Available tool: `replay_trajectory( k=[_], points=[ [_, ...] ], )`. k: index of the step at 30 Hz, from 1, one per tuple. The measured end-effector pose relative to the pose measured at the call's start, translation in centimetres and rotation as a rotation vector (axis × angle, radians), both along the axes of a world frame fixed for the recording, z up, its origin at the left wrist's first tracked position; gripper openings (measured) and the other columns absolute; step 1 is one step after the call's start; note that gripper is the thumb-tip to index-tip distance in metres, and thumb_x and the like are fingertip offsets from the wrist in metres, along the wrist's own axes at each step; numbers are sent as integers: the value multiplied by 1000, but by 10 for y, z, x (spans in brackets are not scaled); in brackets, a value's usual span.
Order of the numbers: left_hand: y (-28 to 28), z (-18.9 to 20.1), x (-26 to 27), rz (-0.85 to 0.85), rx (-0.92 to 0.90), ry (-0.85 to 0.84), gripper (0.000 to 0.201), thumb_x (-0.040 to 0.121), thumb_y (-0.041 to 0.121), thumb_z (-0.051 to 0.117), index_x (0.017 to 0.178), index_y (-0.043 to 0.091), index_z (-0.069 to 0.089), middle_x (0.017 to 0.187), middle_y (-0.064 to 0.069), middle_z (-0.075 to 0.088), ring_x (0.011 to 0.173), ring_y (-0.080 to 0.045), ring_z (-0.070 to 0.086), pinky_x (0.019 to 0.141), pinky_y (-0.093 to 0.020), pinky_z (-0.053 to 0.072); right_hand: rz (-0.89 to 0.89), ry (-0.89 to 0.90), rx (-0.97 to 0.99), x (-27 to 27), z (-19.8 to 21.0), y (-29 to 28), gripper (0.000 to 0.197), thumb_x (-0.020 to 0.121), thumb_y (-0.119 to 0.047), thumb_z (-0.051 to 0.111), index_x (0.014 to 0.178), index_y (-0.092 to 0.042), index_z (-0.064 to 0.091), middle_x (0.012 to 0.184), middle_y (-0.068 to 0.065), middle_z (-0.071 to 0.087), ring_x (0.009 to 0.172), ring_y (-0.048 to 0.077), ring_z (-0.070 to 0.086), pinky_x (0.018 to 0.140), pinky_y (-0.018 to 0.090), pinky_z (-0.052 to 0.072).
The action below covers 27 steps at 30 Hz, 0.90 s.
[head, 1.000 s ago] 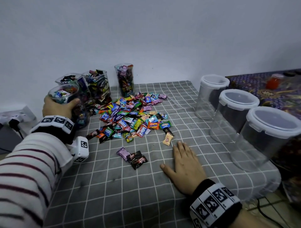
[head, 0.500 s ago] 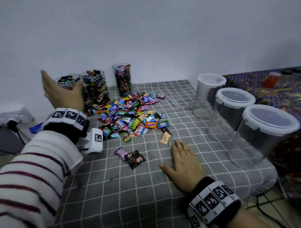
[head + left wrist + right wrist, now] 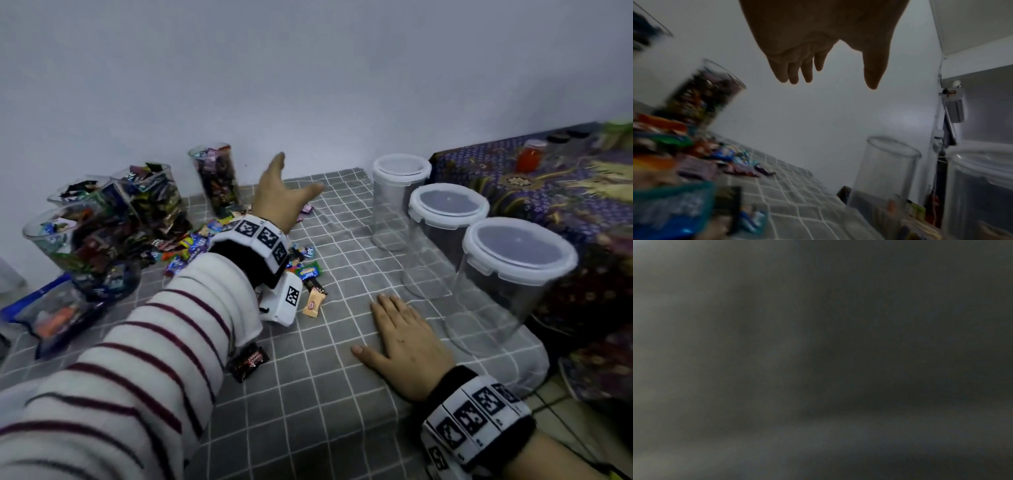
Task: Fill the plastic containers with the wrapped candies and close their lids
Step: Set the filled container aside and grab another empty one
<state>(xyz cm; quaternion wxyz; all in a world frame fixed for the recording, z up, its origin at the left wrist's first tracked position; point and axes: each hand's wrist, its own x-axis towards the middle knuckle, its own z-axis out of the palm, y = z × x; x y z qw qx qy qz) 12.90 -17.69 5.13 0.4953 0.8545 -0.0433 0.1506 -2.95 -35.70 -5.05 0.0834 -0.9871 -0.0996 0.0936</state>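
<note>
My left hand point(image 3: 284, 192) hangs in the air over the far side of the candy pile point(image 3: 191, 243), fingers spread and empty, pointing toward the three lidded clear containers. In the left wrist view that hand point(image 3: 826, 65) shows straight fingers with nothing in them. The nearest empty container point(image 3: 507, 284), the middle one point(image 3: 442, 236) and the far one point(image 3: 397, 198) stand in a row at the right, lids on. My right hand point(image 3: 404, 339) lies flat on the grey checked cloth point(image 3: 308, 394). Several open containers full of candies point(image 3: 82, 246) stand at the left.
A cream candy point(image 3: 313, 303) and a dark wrapped one point(image 3: 248, 361) lie apart from the pile. A blue-edged bag point(image 3: 51, 315) lies at the left edge. A patterned purple cloth with an orange jar point(image 3: 531, 156) lies beyond the containers. The right wrist view is dark.
My left hand has let go of the filled container at the left and swung right across the candy pile toward the lidded containers. The right hand has stayed flat on the cloth.
</note>
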Motion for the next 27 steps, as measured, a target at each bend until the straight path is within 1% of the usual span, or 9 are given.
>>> replay_trajectory(
  k=[2,6,10,12,14,17,20,25,27],
  points=[
    [-26,-7,9,-106,-10,95,105,67,49,78,149,19,19,152,-4,29,135,-24,36,111,-42,32,4,-6,28,0,2,-1,120,51,-82,-15,151,-16,-4,159,1,-10,145,14,-10,108,26,-14],
    [-70,-20,24,-215,64,190,113,66,43,81,151,20,10,156,-5,23,141,-23,25,115,-47,24,-10,-14,60,0,-1,-3,115,61,-88,-4,151,-16,-6,158,2,-12,145,15,-12,110,28,-15],
    [-97,-28,34,-306,41,255,120,57,47,84,151,24,12,154,-6,26,140,-25,27,114,-51,24,-21,-36,74,0,-4,-3,96,76,-75,8,150,-16,-7,158,2,-12,145,15,-13,107,28,-18],
    [-107,-32,36,-357,26,267,110,62,42,84,148,20,19,150,-6,35,136,-24,35,113,-46,26,-31,-39,95,0,-3,-3,89,86,-71,21,150,-16,-6,158,2,-11,145,14,-12,107,27,-18],
    [-116,-35,38,-354,27,278,89,72,29,80,143,15,28,144,-7,44,130,-23,43,108,-36,32,-38,-45,111,-1,-3,-3,86,89,-68,25,151,-17,-6,158,1,-11,145,14,-13,107,27,-18],
    [-124,-36,37,-309,28,274,75,76,26,77,137,12,36,136,-7,51,122,-23,50,105,-35,39,-40,-48,106,-1,-2,-3,87,88,-69,24,150,-17,-7,159,1,-10,145,14,-11,107,27,-18],
    [-120,-36,34,-262,28,247,73,74,32,78,134,12,41,132,-7,55,118,-24,54,103,-38,42,-31,-46,83,1,-3,-3,93,78,-71,13,151,-16,-3,159,2,-8,145,15,-10,107,27,-18],
    [-83,-25,13,-214,-163,189,71,72,32,79,131,17,43,127,-4,56,115,-21,54,102,-40,43,-14,-47,55,3,-7,-3,105,65,-74,-2,151,-15,-1,159,2,-6,146,15,-9,108,28,-17],
    [-59,-13,0,-235,-227,175,76,66,36,81,129,19,43,121,-2,56,113,-20,55,102,-43,44,-14,-52,36,3,-8,-2,107,62,-74,-5,151,-15,0,159,2,-6,146,15,-9,109,27,-16]
  ],
)
